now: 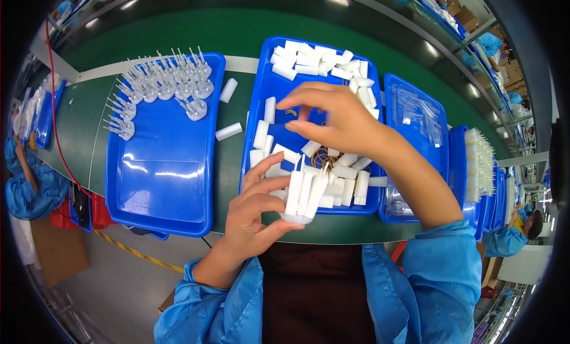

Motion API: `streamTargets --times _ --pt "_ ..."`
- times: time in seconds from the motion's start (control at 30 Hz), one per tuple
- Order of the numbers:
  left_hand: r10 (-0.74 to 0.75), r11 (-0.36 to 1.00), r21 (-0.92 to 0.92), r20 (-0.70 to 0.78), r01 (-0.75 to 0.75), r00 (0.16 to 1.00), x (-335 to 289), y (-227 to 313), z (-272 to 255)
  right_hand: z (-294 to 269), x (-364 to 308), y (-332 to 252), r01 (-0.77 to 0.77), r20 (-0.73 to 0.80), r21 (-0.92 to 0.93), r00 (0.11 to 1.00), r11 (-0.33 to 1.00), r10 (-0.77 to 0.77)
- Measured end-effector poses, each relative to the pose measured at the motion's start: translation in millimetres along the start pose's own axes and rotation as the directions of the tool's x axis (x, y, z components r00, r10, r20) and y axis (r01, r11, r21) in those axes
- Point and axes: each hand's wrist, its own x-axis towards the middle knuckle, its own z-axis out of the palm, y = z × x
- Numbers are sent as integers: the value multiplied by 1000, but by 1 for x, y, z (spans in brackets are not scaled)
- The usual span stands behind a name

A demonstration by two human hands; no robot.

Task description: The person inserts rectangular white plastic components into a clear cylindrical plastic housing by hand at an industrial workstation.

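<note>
My left hand grips a clear plastic pronged piece by its round base, prongs upward. White foam sleeves sit over several of its prongs, and thin tips stick out on top. My right hand hovers above the middle blue tray, thumb and fingers apart with nothing gripped. Between them a small yellow rubber band shows against the tray. Loose white foam pieces fill the tray's far end and near part. More brown and yellow rubber bands lie among them, partly behind my right wrist.
A blue tray at the left holds rows of clear pronged pieces. Two foam pieces lie between trays. Rightward stand a tray of clear plastic parts and a stack of pronged pieces. Beyond runs a green belt. Co-workers sit at both sides.
</note>
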Motion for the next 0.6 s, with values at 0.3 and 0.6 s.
streamTargets --times 0.3,0.6 --pt "-100 991 -89 -8 99 995 -8 6 -1 21 35 26 230 340 -704 940 672 34" --pt "84 986 138 74 -94 994 -4 11 5 -12 -18 15 218 68 -365 976 905 -208"
